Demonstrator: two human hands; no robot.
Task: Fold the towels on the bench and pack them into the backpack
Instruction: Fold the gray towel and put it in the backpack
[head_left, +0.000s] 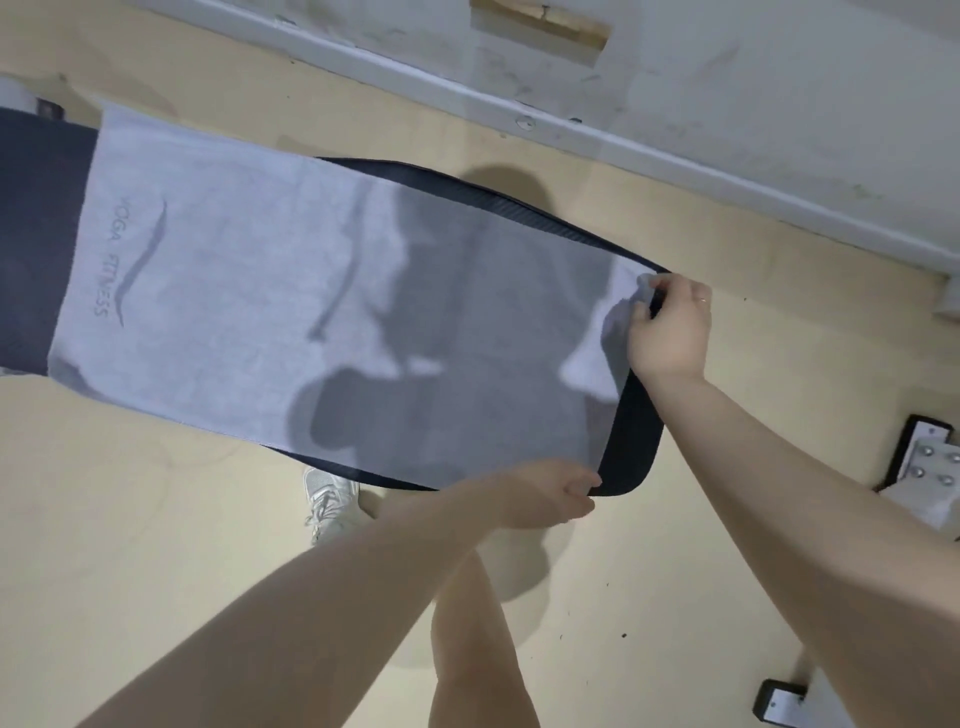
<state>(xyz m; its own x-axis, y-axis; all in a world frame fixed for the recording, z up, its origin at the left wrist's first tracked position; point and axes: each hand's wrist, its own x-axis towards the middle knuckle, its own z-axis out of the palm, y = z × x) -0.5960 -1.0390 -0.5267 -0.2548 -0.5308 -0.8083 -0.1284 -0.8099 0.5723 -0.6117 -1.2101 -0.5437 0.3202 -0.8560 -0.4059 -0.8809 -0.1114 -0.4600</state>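
Observation:
A long light-grey towel (234, 291) printed "YOGA FITNESS" lies spread flat along the black padded bench (631, 447). My right hand (670, 327) pinches the towel's far right corner at the bench end. My left hand (550, 491) grips the near right corner at the bench's front edge. Shadows of my head and arms fall across the towel's right half. The backpack is not in view.
The bench runs from the left edge of the frame to the right centre over a beige floor. A white wall base (571, 130) runs behind it. White metal equipment feet (924, 467) stand at the right. My sneaker (330, 499) and leg are below the bench.

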